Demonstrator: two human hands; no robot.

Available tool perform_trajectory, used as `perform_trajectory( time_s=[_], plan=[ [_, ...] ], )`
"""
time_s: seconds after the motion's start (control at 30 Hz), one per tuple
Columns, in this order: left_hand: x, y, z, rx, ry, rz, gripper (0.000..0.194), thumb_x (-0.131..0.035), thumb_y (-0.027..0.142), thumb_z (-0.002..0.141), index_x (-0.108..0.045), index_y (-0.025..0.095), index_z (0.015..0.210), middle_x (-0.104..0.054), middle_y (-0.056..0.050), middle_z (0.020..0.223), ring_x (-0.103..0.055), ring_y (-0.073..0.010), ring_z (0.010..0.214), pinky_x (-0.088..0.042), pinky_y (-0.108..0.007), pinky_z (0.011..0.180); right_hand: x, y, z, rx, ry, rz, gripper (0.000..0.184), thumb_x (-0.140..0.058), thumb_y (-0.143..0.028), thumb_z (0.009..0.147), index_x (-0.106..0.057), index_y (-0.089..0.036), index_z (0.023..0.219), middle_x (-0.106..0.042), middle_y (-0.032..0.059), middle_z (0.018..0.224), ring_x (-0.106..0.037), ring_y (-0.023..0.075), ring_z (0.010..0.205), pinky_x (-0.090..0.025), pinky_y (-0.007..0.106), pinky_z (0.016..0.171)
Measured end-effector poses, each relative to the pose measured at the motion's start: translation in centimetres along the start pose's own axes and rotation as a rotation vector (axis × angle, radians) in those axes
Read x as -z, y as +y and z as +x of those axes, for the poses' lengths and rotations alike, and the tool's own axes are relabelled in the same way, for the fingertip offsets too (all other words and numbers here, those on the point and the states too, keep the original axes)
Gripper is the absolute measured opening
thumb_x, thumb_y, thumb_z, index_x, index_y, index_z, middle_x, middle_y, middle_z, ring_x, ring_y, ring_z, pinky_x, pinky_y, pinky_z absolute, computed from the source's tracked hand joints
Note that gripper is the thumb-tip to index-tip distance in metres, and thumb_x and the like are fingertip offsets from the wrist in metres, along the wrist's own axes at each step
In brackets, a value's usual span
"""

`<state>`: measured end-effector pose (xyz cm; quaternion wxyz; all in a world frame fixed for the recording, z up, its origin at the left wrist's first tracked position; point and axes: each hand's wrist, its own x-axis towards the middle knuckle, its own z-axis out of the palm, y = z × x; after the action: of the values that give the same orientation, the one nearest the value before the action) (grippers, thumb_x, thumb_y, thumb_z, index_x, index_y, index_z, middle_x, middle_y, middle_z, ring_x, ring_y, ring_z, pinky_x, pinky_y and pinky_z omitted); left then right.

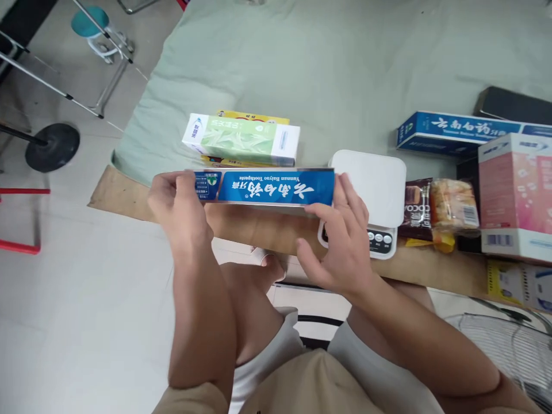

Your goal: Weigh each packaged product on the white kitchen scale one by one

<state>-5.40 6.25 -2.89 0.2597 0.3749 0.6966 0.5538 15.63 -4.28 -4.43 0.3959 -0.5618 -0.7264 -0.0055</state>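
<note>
A long blue toothpaste box (pixel 267 187) hangs level in the air in front of me, its print upside down. My left hand (pixel 179 210) is closed round its left end. My right hand (pixel 340 241) pinches its right end with the thumb and forefinger, the other fingers spread loosely. Just behind the box lies a green and white box (pixel 241 138) stacked on a yellow box (pixel 254 118). A white kitchen scale (pixel 373 192) sits right behind my right hand.
Goods lie on a green cloth (pixel 345 63) edged by brown cardboard (pixel 129 195): snack packets (pixel 440 210), another blue toothpaste box (pixel 457 132), a pink and white carton (pixel 515 195). A wire fan guard (pixel 513 345) is at lower right. A stool (pixel 97 31) and metal stands are at upper left.
</note>
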Motion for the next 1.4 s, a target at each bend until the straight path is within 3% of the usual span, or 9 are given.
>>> perform_trajectory(
  time_s=[0.13, 0.27, 0.5, 0.6, 0.7, 0.8, 0.9, 1.23, 1.4],
  plan=[
    [-1.8, 1.9, -4.4, -0.121, -0.008, -0.348, 0.028, -0.062, 0.024, 0.063, -0.051, 0.021, 0.089, -0.056, -0.002, 0.092, -0.057, -0.0161, 0.08, -0.047, -0.03, 0.062, 1.7, 2.3, 0.9, 0.032, 0.284, 0.019, 0.031, -0.056, -0.031, 0.089, -0.055, -0.021, 0.118, -0.036, 0.0201, 0.166, -0.039, 0.0424, 0.155, -0.043, 0.063, 0.117],
    [-4.0, 2.3, -8.8, -0.391, -0.089, -0.359, 0.032, -0.066, 0.023, 0.065, -0.052, 0.022, 0.093, -0.052, 0.0, 0.092, -0.057, -0.0162, 0.087, -0.049, -0.034, 0.079, 2.9, 7.0, 2.2, -0.13, 0.398, 0.079, 0.021, -0.051, -0.031, 0.094, -0.056, -0.023, 0.113, -0.049, 0.0171, 0.146, -0.049, 0.0374, 0.145, -0.053, 0.057, 0.106],
    [-6.7, 0.2, -12.2, -0.245, -0.405, -0.13, 0.04, -0.069, 0.022, 0.075, -0.038, 0.026, 0.099, -0.046, 0.002, 0.096, -0.054, -0.0112, 0.08, -0.048, -0.026, 0.069, 2.5, 13.1, 2.8, -0.376, 0.383, 0.072, 0.009, -0.053, -0.028, 0.095, -0.056, -0.024, 0.103, -0.051, 0.0118, 0.124, -0.053, 0.0332, 0.136, -0.052, 0.064, 0.109],
    [-6.7, -0.5, -11.2, -0.201, -0.471, -0.076, 0.043, -0.07, 0.028, 0.075, -0.038, 0.027, 0.102, -0.045, 0.001, 0.095, -0.053, -0.0123, 0.08, -0.048, -0.026, 0.069, 2.4, 12.8, 2.5, -0.398, 0.377, 0.041, 0.015, -0.056, -0.028, 0.094, -0.057, -0.024, 0.108, -0.048, 0.013, 0.136, -0.045, 0.0364, 0.145, -0.041, 0.072, 0.118],
    [-6.4, -0.4, -9.8, -0.336, -0.398, -0.086, 0.04, -0.07, 0.032, 0.076, -0.041, 0.028, 0.103, -0.045, -0.001, 0.099, -0.053, -0.0155, 0.086, -0.05, -0.033, 0.081, 3.0, 11.5, 2.4, -0.327, 0.45, 0.028, 0.018, -0.056, -0.029, 0.093, -0.057, -0.024, 0.11, -0.046, 0.0142, 0.149, -0.034, 0.0402, 0.155, -0.032, 0.076, 0.123],
    [-6.3, -0.3, -8.7, -0.594, -0.287, -0.177, 0.037, -0.072, 0.046, 0.08, -0.045, 0.029, 0.099, -0.047, -0.004, 0.105, -0.055, -0.0227, 0.101, -0.049, -0.046, 0.097, 4.0, 10.2, 2.5, -0.166, 0.545, 0.067, 0.015, -0.053, -0.027, 0.092, -0.055, -0.023, 0.106, -0.058, 0.0138, 0.138, -0.05, 0.0347, 0.144, -0.04, 0.069, 0.122],
    [-6.7, -0.8, -8.1, -0.758, -0.287, -0.255, 0.045, -0.073, 0.059, 0.078, -0.05, 0.03, 0.102, -0.05, -0.004, 0.107, -0.056, -0.0246, 0.105, -0.05, -0.047, 0.096, 4.8, 9.5, 2.2, -0.081, 0.549, 0.146, 0.013, -0.05, -0.029, 0.093, -0.054, -0.026, 0.105, -0.064, 0.0069, 0.121, -0.063, 0.0275, 0.127, -0.047, 0.065, 0.119],
    [-5.6, -1.6, -7.7, -0.868, -0.553, -0.123, 0.054, -0.073, 0.042, 0.082, -0.061, 0.034, 0.134, -0.06, -0.009, 0.128, -0.059, -0.0295, 0.129, -0.05, -0.05, 0.113, 5.5, 9.6, 0.5, -0.059, 0.423, 0.122, 0.022, -0.057, -0.016, 0.087, -0.055, -0.026, 0.106, -0.066, 0.0086, 0.118, -0.064, 0.032, 0.13, -0.052, 0.061, 0.113],
    [-5.3, -0.5, -8.0, -0.777, -0.69, 0.128, 0.068, -0.079, 0.038, 0.076, -0.06, 0.031, 0.141, -0.065, -0.011, 0.135, -0.064, -0.0342, 0.127, -0.053, -0.051, 0.109, 5.4, 9.6, -0.1, -0.032, 0.38, 0.118, 0.023, -0.057, -0.013, 0.085, -0.055, -0.024, 0.105, -0.068, 0.0093, 0.114, -0.068, 0.0305, 0.124, -0.058, 0.058, 0.107]
  ],
)
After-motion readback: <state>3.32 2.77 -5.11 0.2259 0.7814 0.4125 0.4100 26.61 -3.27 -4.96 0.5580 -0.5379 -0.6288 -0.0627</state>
